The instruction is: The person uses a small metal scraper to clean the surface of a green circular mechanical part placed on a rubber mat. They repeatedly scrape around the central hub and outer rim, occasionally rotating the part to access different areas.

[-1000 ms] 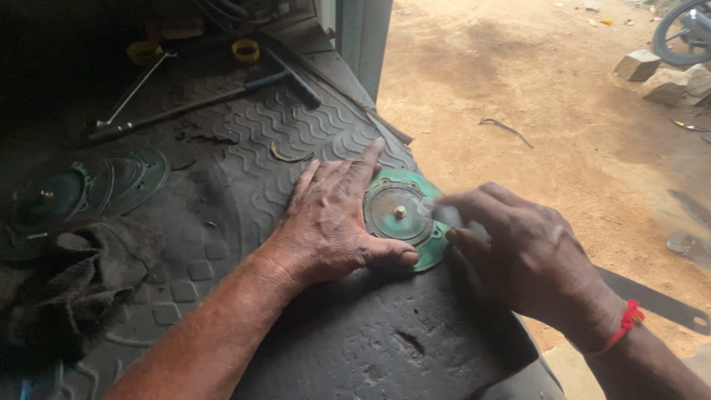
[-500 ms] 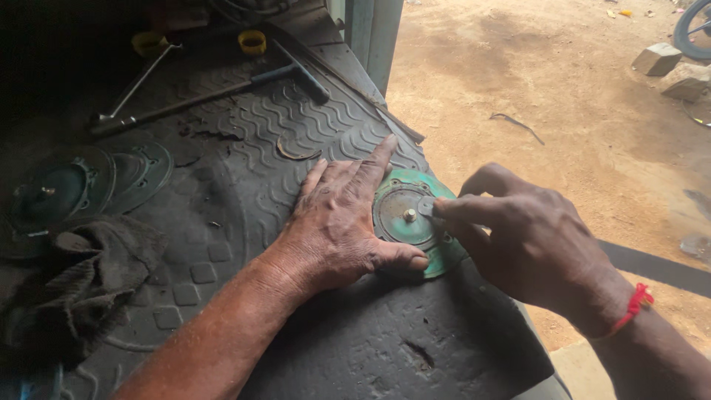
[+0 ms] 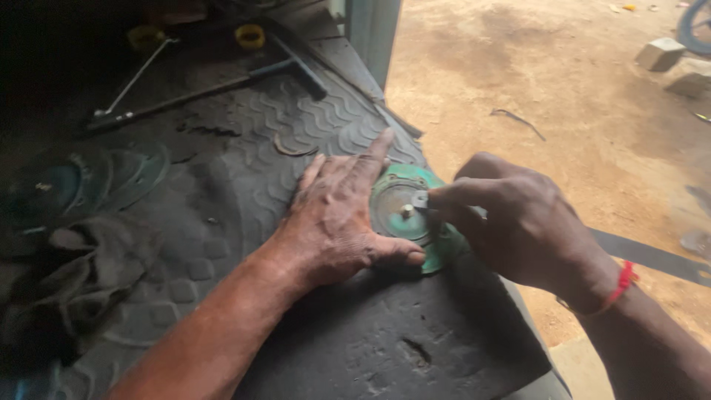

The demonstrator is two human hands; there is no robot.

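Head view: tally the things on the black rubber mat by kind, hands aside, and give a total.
Green round metal discs: 2, one under both hands, one far left
Long metal bar tools: 2, T-handled and thin rod
Yellow rings: 2, and
Dark rag: 1
Curved metal scrap: 1
Total: 8

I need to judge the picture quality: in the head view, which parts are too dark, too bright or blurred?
Head view: the sandy ground outside is bright and washed out; the upper left, around the long T-handled tool, sinks into deep shadow; the cloth and stacked discs are soft and dim; the left hand, right hand and green disc are evenly lit, slightly blurred.
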